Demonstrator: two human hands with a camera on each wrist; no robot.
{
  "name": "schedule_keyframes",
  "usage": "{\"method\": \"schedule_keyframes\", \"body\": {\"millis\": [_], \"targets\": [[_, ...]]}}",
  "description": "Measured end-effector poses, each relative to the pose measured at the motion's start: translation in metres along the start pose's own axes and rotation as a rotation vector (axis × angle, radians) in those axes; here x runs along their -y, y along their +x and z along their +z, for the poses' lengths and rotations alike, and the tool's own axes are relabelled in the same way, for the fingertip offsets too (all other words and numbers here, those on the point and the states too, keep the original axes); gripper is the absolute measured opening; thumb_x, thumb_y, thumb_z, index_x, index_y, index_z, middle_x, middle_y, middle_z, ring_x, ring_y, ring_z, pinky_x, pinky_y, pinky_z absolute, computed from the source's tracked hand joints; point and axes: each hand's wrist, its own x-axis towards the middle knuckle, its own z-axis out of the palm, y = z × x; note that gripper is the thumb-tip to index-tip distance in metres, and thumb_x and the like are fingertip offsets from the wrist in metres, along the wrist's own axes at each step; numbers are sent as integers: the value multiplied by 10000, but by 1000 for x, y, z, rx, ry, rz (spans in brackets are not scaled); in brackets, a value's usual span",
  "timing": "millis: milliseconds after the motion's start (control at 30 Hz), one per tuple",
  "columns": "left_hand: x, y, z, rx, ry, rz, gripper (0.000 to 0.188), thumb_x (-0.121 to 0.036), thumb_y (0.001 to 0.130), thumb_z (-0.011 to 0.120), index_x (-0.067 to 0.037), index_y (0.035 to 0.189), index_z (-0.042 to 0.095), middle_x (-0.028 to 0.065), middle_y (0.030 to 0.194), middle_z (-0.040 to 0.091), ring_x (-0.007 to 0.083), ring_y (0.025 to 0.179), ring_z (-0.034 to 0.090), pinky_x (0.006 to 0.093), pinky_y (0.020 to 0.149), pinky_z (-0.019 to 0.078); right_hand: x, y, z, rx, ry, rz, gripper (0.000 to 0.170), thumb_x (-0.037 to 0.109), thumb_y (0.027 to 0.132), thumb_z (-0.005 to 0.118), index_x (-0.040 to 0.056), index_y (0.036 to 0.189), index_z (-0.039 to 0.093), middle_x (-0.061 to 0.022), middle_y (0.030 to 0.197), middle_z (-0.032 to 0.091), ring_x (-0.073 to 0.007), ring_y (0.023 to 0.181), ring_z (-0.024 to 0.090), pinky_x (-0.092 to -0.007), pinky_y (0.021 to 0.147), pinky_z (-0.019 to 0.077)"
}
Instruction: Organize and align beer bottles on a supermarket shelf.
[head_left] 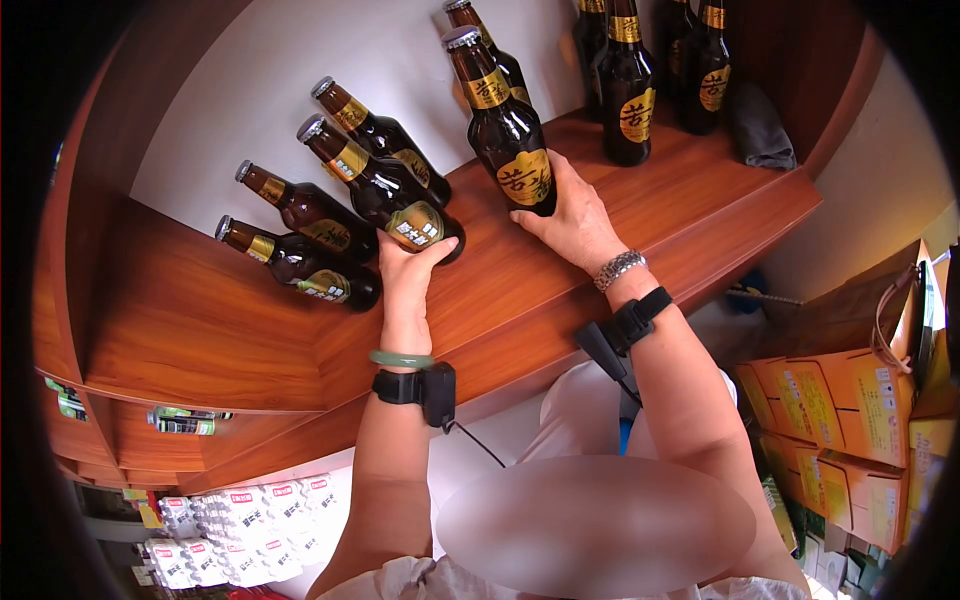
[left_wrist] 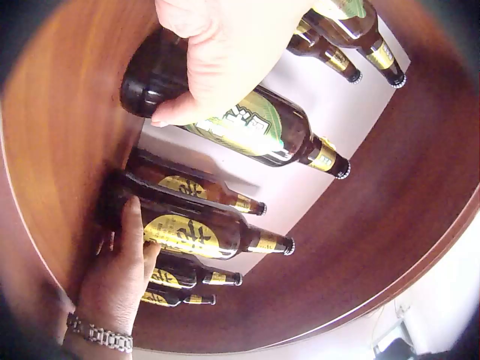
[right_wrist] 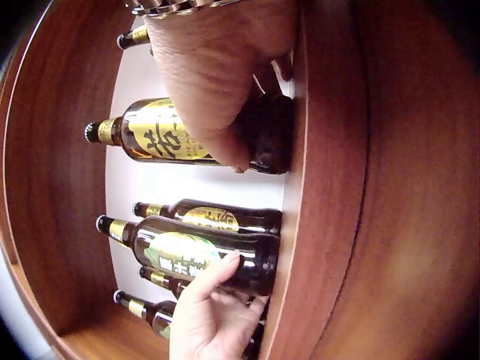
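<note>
On a wooden shelf, my left hand grips the lower part of a brown beer bottle with a green-and-gold label, thumb across its front. My right hand holds another brown beer bottle, with a round yellow label, low near its base. Both bottles stand upright, and another bottle shows close behind each. In the right wrist view, the thumb of the right hand lies along the yellow-label bottle, and its other fingers are mostly hidden.
Left of my left hand stands another green-label bottle. Several yellow-label bottles stand at the right end, beside a dark cloth-like item. Cardboard boxes are stacked low on the right; wrapped white packs sit low on the left.
</note>
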Motion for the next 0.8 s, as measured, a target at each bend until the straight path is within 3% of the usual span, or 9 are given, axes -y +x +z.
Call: {"method": "schedule_keyframes", "body": {"millis": [167, 467, 800], "targets": [[-6, -4, 2, 9, -62, -3, 719, 78, 716, 768, -64, 1360, 483, 36, 1199, 580, 165, 1117, 568, 312, 1018, 445, 5, -4, 0, -19, -15, 8, 878, 218, 756, 811, 35, 1485, 357, -262, 1308, 591, -430, 1238, 558, -464, 1064, 465], [-2, -2, 3, -54, -79, 51, 683, 66, 718, 744, -66, 1338, 491, 37, 1166, 571, 159, 1074, 561, 306, 988, 445, -1, -5, 1, -205, -30, 43, 897, 161, 783, 798, 71, 1528, 306, -261, 1323, 558, -429, 1249, 548, -474, 1060, 470], [6, 2, -2, -94, -26, 38, 640, 75, 757, 785, -65, 1310, 497, 36, 1162, 580, 145, 1063, 577, 296, 973, 462, -8, -4, 3, -162, -17, 16, 915, 164, 820, 795, 74, 1555, 258, -268, 1372, 538, -433, 1277, 538, -468, 1070, 468]]}}
